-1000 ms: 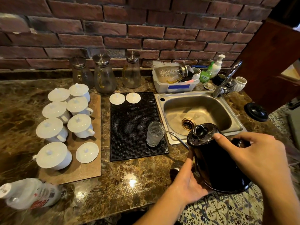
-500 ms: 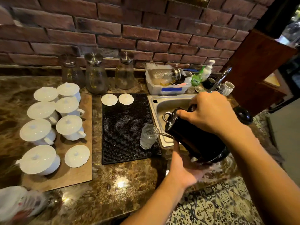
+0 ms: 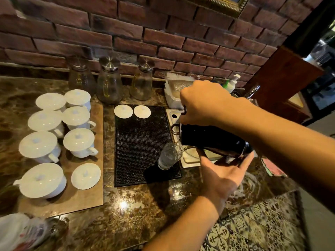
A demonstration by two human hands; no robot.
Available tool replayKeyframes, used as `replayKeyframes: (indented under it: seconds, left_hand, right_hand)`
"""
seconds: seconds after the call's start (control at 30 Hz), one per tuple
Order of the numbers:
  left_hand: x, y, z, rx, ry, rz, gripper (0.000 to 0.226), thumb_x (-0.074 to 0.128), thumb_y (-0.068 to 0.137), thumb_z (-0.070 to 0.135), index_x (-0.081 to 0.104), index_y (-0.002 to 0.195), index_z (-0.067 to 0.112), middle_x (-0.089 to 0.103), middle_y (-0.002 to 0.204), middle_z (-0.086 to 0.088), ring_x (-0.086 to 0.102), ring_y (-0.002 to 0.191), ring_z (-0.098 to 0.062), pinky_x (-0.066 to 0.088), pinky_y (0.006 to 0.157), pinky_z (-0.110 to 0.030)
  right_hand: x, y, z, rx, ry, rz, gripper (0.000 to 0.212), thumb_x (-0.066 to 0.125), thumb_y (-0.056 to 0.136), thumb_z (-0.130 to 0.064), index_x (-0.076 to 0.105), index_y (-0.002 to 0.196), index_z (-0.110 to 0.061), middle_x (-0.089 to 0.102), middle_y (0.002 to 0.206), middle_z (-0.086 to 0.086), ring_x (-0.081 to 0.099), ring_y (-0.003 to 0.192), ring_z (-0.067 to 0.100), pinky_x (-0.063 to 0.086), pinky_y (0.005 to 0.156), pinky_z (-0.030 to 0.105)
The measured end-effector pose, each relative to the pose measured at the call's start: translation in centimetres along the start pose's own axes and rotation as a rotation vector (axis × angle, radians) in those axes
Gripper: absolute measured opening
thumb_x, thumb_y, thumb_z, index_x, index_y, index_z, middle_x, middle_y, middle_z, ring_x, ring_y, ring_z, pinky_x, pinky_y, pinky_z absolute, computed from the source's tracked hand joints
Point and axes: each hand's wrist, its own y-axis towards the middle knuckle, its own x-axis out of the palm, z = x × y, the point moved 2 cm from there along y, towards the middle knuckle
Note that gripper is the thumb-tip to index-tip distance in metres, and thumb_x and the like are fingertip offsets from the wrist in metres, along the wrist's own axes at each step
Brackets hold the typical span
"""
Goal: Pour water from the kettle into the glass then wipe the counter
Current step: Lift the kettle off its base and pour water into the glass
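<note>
A black kettle (image 3: 212,137) hangs tipped almost on its side above the sink's left edge, its thin spout reaching the rim of a clear glass (image 3: 168,157). The glass stands on the near right corner of a black rubber mat (image 3: 139,140) and holds water. My right hand (image 3: 203,103) grips the kettle's handle from above. My left hand (image 3: 223,175) is under the kettle's base, fingers spread, supporting it from below. The brown marble counter (image 3: 126,209) gleams in front of the mat.
Several white lidded cups (image 3: 78,142) sit on a wooden board (image 3: 72,200) at left. Three glass jugs (image 3: 108,87) line the brick wall. Two white lids (image 3: 123,111) lie on the mat's far end. A white tub (image 3: 172,102) and soap bottle (image 3: 232,84) stand behind the sink (image 3: 190,158).
The kettle has been lifted and tipped further, from upright near the counter edge to nearly horizontal at the glass. My right hand rose with it; my left hand stayed under the base.
</note>
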Motion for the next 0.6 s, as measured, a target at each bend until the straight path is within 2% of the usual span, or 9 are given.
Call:
replayKeyframes:
  seconds: [0.1, 0.17, 0.27, 0.3, 0.37, 0.43, 0.47, 0.53, 0.6]
  left_hand:
    - [1.4, -0.3, -0.3, 0.009, -0.044, -0.055, 0.096, 0.082, 0.069, 0.056, 0.055, 0.131, -0.011, 0.057, 0.133, -0.037, 0.053, 0.121, -0.051, 0.047, 0.090, -0.068]
    - [2.1, -0.6, -0.4, 0.004, -0.054, -0.073, 0.087, 0.084, 0.068, 0.053, 0.059, 0.125, -0.008, 0.056, 0.136, -0.033, 0.054, 0.122, -0.049, 0.044, 0.099, -0.067]
    - [2.9, -0.9, -0.4, -0.002, -0.059, -0.079, 0.071, 0.081, 0.074, 0.052, 0.063, 0.114, -0.004, 0.063, 0.119, -0.036, 0.056, 0.111, -0.050, 0.034, 0.112, -0.064]
    - [3.1, -1.1, -0.4, -0.002, -0.048, -0.081, 0.071, 0.080, 0.076, 0.053, 0.064, 0.111, -0.007, 0.065, 0.115, -0.037, 0.056, 0.109, -0.051, 0.032, 0.114, -0.064]
    - [3.5, -1.7, -0.6, -0.028, -0.029, -0.087, 0.079, 0.079, 0.077, 0.055, 0.061, 0.112, -0.013, 0.063, 0.120, -0.039, 0.054, 0.113, -0.053, 0.032, 0.114, -0.064]
    - [3.7, -2.2, -0.7, -0.048, -0.016, -0.105, 0.085, 0.077, 0.077, 0.058, 0.058, 0.120, -0.013, 0.057, 0.132, -0.038, 0.051, 0.119, -0.054, 0.037, 0.107, -0.066]
    - [3.8, -2.3, -0.8, -0.054, -0.015, -0.112, 0.086, 0.077, 0.076, 0.059, 0.058, 0.122, -0.012, 0.056, 0.134, -0.037, 0.051, 0.120, -0.054, 0.040, 0.100, -0.067]
    - [3.6, -2.5, -0.8, -0.070, -0.022, -0.111, 0.088, 0.079, 0.074, 0.058, 0.056, 0.125, -0.010, 0.052, 0.139, -0.037, 0.047, 0.127, -0.055, 0.044, 0.093, -0.067]
    - [3.1, -2.6, -0.5, -0.073, -0.021, -0.089, 0.090, 0.082, 0.072, 0.055, 0.055, 0.128, -0.009, 0.049, 0.142, -0.037, 0.042, 0.135, -0.054, 0.039, 0.106, -0.066]
  right_hand:
    - [-1.3, 0.4, -0.9, -0.022, -0.049, 0.012, 0.033, 0.074, 0.086, -0.042, 0.064, 0.101, -0.014, 0.025, 0.066, 0.002, 0.043, 0.076, 0.033, 0.040, 0.066, 0.038]
    - [-2.1, 0.7, -1.0, -0.021, -0.061, 0.026, 0.037, 0.075, 0.085, -0.041, 0.066, 0.104, -0.011, 0.025, 0.066, 0.002, 0.043, 0.076, 0.034, 0.042, 0.066, 0.039]
    - [-3.2, 0.8, -1.0, -0.016, -0.074, 0.051, 0.035, 0.074, 0.084, -0.039, 0.067, 0.103, -0.011, 0.026, 0.065, 0.001, 0.043, 0.074, 0.034, 0.042, 0.064, 0.039]
    - [-3.6, 0.8, -1.0, -0.011, -0.077, 0.058, 0.034, 0.074, 0.084, -0.039, 0.068, 0.103, -0.012, 0.027, 0.065, 0.000, 0.043, 0.073, 0.033, 0.041, 0.064, 0.038]
    - [-4.2, 0.6, -1.1, -0.001, -0.083, 0.064, 0.029, 0.074, 0.085, -0.039, 0.066, 0.093, -0.012, 0.029, 0.065, 0.001, 0.045, 0.072, 0.034, 0.040, 0.063, 0.039]
    - [-4.6, 0.4, -1.2, 0.015, -0.092, 0.058, 0.037, 0.074, 0.085, -0.038, 0.049, 0.071, -0.015, 0.031, 0.065, 0.001, 0.046, 0.072, 0.035, 0.040, 0.062, 0.040]
    - [-4.8, 0.3, -1.2, 0.015, -0.093, 0.057, 0.045, 0.074, 0.085, -0.038, 0.039, 0.066, -0.017, 0.031, 0.065, 0.001, 0.046, 0.072, 0.035, 0.040, 0.062, 0.040]
    - [-5.0, 0.0, -0.9, 0.016, -0.078, 0.079, 0.049, 0.074, 0.085, -0.038, 0.033, 0.066, -0.018, 0.031, 0.066, 0.002, 0.047, 0.073, 0.036, 0.040, 0.063, 0.040]
    - [-4.6, -0.3, -0.7, 0.018, -0.041, 0.099, 0.044, 0.074, 0.084, -0.040, 0.040, 0.071, -0.017, 0.031, 0.064, 0.002, 0.047, 0.072, 0.036, 0.041, 0.063, 0.039]
